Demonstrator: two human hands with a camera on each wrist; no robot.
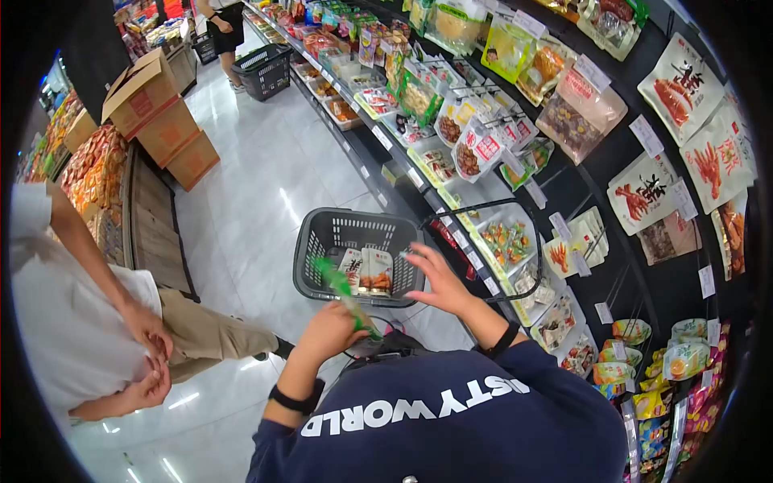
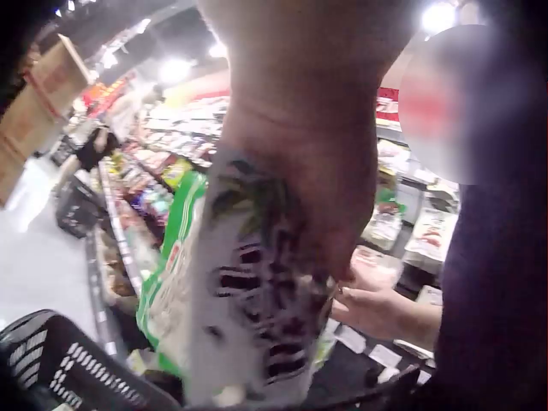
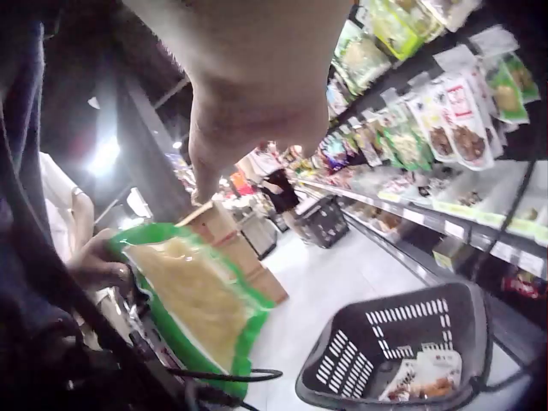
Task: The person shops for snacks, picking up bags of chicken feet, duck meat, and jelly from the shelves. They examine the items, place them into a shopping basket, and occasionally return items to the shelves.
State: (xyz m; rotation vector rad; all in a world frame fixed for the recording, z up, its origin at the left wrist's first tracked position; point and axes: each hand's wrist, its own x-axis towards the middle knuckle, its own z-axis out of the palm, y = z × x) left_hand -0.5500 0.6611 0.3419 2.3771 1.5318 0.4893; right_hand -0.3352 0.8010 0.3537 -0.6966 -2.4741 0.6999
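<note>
My left hand (image 1: 328,332) grips a green-edged food package (image 1: 345,291) at its lower end, left of centre in the head view. In the left wrist view its white printed face (image 2: 257,291) fills the middle; the right wrist view shows a pale side (image 3: 193,300) with a green border. Over the right rim of a dark basket (image 1: 316,278), my right hand (image 1: 441,282) is raised with fingers spread, holding nothing visible. Inside the basket lie white packets with red-brown pictures (image 1: 375,274). The basket's handle (image 1: 527,217) leans toward the shelf.
Shelves of hanging packets (image 1: 644,193) and trays (image 1: 506,240) run along the right. A person in a white shirt (image 1: 88,314) stands close on the left. Stacked cartons (image 1: 167,129) are farther back, with another person (image 1: 225,36) beside a second basket (image 1: 264,74).
</note>
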